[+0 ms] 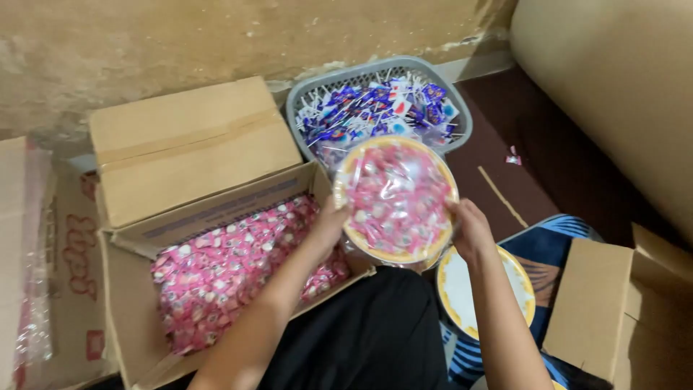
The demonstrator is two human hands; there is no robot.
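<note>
Both hands, left grip (330, 224) and right grip (469, 230), clamp the rim of a candy-filled plastic tub (395, 198), above an open carton of pink sweets (231, 271).

The light here is soft and a bit yellow, like a lamp up above me. Nothing is very dark, but my lap in black clothes looks like one flat dark patch. The clear wrap over the plate of pink sweets (395, 198) in my hands shines white in spots, so the sweets under it look smeary. My left hand (330, 225) and right hand (471, 230) are a little blurry. The pink sweets in the open box (216, 274) look sharper. The clear plastic (32, 289) at the far left edge is fuzzy and shiny. The wall at the top looks warm and evenly lit, with faint shadows behind the boxes.
</note>
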